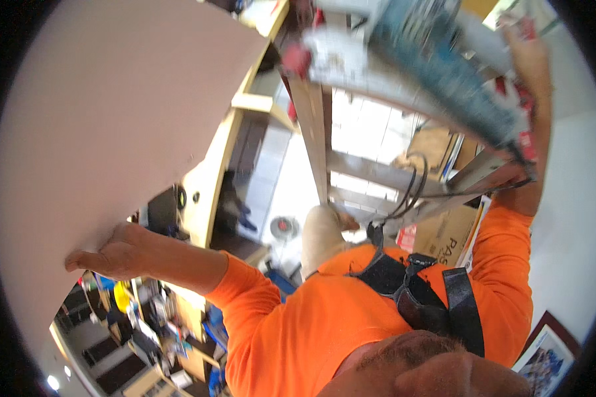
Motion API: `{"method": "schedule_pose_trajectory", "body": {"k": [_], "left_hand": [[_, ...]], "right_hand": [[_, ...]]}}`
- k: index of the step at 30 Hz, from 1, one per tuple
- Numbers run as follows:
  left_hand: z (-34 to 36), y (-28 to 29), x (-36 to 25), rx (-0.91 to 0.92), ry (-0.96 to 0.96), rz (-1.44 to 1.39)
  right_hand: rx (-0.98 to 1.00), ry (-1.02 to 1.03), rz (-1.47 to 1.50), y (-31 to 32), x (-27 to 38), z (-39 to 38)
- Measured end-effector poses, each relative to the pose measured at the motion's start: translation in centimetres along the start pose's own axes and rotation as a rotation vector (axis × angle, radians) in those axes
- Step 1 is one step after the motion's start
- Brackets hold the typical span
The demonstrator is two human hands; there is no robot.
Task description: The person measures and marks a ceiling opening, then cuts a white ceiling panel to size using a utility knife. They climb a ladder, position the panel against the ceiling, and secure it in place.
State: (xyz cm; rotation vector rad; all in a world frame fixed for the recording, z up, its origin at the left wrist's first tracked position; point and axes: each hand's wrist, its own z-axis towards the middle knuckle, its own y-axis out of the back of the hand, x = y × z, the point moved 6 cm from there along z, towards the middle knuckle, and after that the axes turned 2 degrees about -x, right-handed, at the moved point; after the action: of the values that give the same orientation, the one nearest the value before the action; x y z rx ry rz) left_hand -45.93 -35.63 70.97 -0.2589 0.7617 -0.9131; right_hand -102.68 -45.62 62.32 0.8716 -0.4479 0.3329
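Observation:
At the left, my left hand [116, 253] lies against a large pale panel [119, 99] near its lower edge, with a finger stretched out along it. My right arm reaches up the right side, past the top of a stepladder [317, 132]. There my right hand [520, 49] is beside a teal corded power tool [444, 76], which lies across the ladder top. Blur and red parts around the right fingers hide whether they grip anything. From the tool's near end a black cord [414, 188] hangs in loops by the ladder's rungs.
Below are light wooden counters [205, 178], a small round fan [284, 227] on the floor and cluttered shelves [159, 317]. A cardboard box [447, 231] stands behind the ladder. At the right, a framed picture [546, 354] hangs on a white wall [576, 198].

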Motion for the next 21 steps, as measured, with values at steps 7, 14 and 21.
{"method": "schedule_pose_trajectory", "body": {"k": [7,14,21], "left_hand": [[4.4,-4.6,2.6,-0.26,0.283,0.1],[8.1,-11.6,0.7,-0.233,0.28,-0.325],[8.8,-13.1,-2.2,-0.189,0.332,-0.411]], "right_hand": [[-0.116,-0.305,0.01,5.9,-8.6,1.0],[-0.212,-0.315,0.05,7.1,-5.7,0.8],[-0.175,-0.328,0.196,7.0,-4.7,1.0]]}}
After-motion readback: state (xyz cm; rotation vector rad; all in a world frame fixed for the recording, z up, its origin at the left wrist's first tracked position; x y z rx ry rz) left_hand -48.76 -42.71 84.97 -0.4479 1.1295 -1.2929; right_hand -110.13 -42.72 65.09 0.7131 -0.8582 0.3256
